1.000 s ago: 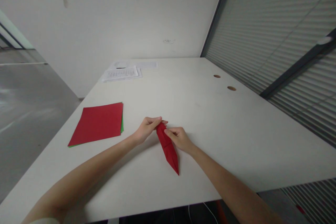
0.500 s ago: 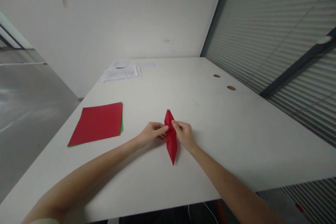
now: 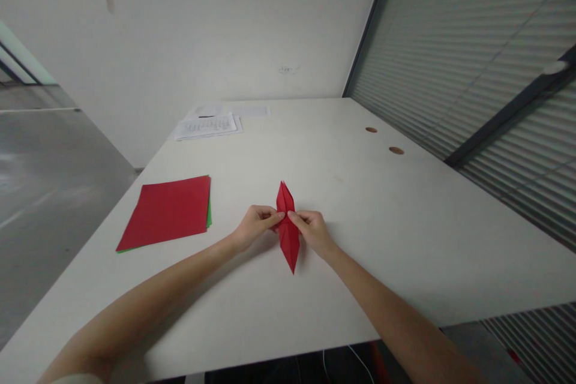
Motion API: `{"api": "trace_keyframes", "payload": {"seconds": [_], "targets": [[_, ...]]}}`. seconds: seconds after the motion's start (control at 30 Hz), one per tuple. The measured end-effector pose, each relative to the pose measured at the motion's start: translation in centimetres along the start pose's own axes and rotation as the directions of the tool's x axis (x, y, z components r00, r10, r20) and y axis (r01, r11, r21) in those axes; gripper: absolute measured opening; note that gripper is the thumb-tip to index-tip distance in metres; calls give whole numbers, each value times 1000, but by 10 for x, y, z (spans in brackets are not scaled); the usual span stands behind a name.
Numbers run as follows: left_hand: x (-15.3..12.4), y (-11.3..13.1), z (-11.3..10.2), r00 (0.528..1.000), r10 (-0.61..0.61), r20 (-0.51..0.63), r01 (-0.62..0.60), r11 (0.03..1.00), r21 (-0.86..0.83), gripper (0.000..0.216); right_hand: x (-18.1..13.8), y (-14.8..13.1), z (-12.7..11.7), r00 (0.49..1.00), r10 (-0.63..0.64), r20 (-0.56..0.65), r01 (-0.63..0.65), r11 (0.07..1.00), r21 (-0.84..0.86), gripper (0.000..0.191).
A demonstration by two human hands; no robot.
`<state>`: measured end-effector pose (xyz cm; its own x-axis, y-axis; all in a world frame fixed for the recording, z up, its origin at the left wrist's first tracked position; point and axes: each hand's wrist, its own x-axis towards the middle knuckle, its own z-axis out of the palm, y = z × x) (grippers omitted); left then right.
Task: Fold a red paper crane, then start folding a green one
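Observation:
A narrow folded red paper shape (image 3: 288,239), pointed at both ends, lies lengthwise on the white table (image 3: 342,216). My left hand (image 3: 255,225) pinches its middle from the left. My right hand (image 3: 311,230) pinches the same middle from the right. Both sets of fingers are curled closed on the paper, with fingertips almost meeting. The far tip sticks up beyond my fingers and the near tip points toward me.
A stack of red paper sheets (image 3: 168,211) with a green sheet's edge beneath lies to the left. Printed white papers (image 3: 207,125) rest at the table's far end. Two round holes (image 3: 396,150) mark the tabletop at right, beside a slatted wall.
The red paper has slid away from me and turned from slanted to nearly straight. Both hands moved from its far end to its middle.

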<state>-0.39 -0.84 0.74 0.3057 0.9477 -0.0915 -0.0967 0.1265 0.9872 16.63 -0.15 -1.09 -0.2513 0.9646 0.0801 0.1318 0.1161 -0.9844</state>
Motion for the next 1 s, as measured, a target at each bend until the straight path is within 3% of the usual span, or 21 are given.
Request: {"api": "trace_keyframes", "payload": {"seconds": [0.3, 0.37, 0.5, 0.57, 0.7, 0.77, 0.87, 1.0], "targets": [[2, -9, -3, 1000, -19, 10, 20, 996, -90, 37, -1, 0, 5, 1000, 14, 9, -14, 999, 52, 48], [2, -10, -1, 1000, 0, -31, -2, 998, -61, 37, 0, 1, 4, 998, -32, -46, 31, 999, -11, 47], [0, -12, 6, 964, 142, -224, -132, 989, 59, 40, 0, 5, 3, 961, -202, -190, 165, 967, -195, 44], [-2, -13, 10, 970, 147, -194, -132, 987, 87, 38, -2, 5, 3, 941, -275, -196, 215, 935, -281, 40], [-6, -7, 16, 992, 123, -11, -122, 990, 67, 50, -6, -3, 4, 905, -421, -62, 353, 825, -442, 35], [-7, -3, 16, 990, 139, 15, -139, 988, 60, 51, -8, -7, 4, 879, -475, 45, 438, 765, -471, 24], [-5, 2, 11, 987, 126, -103, -125, 992, 20, 46, -10, -12, 1, 833, -522, 184, 545, 715, -437, 6], [1, 2, 1, 980, 39, -193, -57, 994, -89, 44, -9, -9, -4, 786, -583, 205, 608, 670, -426, 34]]}}
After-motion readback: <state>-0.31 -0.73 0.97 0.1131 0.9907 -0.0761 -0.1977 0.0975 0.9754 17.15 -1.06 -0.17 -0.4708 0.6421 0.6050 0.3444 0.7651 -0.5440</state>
